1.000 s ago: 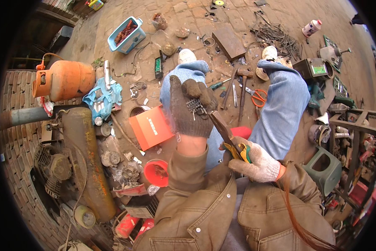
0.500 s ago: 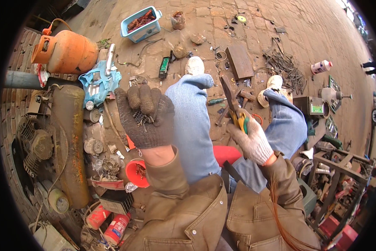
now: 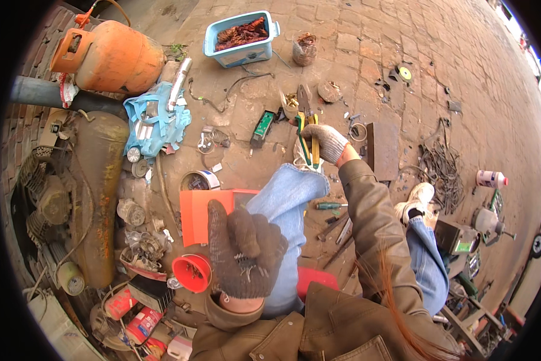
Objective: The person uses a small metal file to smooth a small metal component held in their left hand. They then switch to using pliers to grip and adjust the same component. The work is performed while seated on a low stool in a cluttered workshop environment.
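My right hand (image 3: 325,143), in a white knit glove, is closed round the yellow-and-green handles of cutting pliers (image 3: 308,141). Their metal jaws (image 3: 304,98) point away from me, beside a small container of brass-coloured bits (image 3: 290,103) just past my left shoe. In a dark knit glove, my left hand (image 3: 245,253) is turned palm up over my left leg. Its fingers curl over several small dark metal pieces (image 3: 245,265), too small to name, while the thumb sticks out. Near this hand are an orange-red flat panel (image 3: 195,225) and a small red bucket (image 3: 179,277) with bits in it.
At the back, a blue tub (image 3: 240,58) holds copper-coloured scraps. On the left are an orange gas cylinder (image 3: 117,60) and a blue bag (image 3: 156,129). A metal block (image 3: 383,150), tangled cables (image 3: 442,162) and a screwdriver (image 3: 330,206) lie to the right.
My right hand has reached forward and left with the pliers, to beside the small container. My left hand has drawn back nearer my body, its small metal pieces still in the palm. The view has shifted.
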Action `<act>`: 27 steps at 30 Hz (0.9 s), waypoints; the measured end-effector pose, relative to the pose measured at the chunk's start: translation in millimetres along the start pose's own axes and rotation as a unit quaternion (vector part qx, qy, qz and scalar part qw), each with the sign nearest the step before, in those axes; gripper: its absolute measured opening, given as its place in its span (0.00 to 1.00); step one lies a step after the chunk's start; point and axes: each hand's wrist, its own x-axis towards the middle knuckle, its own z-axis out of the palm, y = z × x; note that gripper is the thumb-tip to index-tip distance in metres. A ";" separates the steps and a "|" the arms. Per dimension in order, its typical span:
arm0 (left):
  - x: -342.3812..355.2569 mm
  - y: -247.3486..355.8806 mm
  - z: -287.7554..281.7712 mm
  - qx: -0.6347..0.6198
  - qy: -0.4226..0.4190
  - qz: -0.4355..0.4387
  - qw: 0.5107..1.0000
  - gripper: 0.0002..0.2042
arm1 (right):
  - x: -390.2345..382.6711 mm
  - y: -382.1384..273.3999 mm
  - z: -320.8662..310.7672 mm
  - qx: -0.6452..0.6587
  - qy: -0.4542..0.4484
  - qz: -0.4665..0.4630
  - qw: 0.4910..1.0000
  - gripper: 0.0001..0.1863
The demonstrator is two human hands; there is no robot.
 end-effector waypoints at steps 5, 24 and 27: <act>-1.4 1.1 6.4 0.015 0.010 -0.014 1.000 0.33 | 33.3 8.7 -10.3 0.126 -0.129 0.054 0.982 0.19; -3.5 -25.1 12.9 0.068 -0.012 -0.020 0.997 0.29 | -278.3 33.5 26.3 0.007 0.039 -0.147 0.988 0.24; -16.2 -38.0 19.1 0.080 0.009 -0.041 0.996 0.30 | -349.1 51.6 39.6 -0.062 0.064 -0.090 0.992 0.24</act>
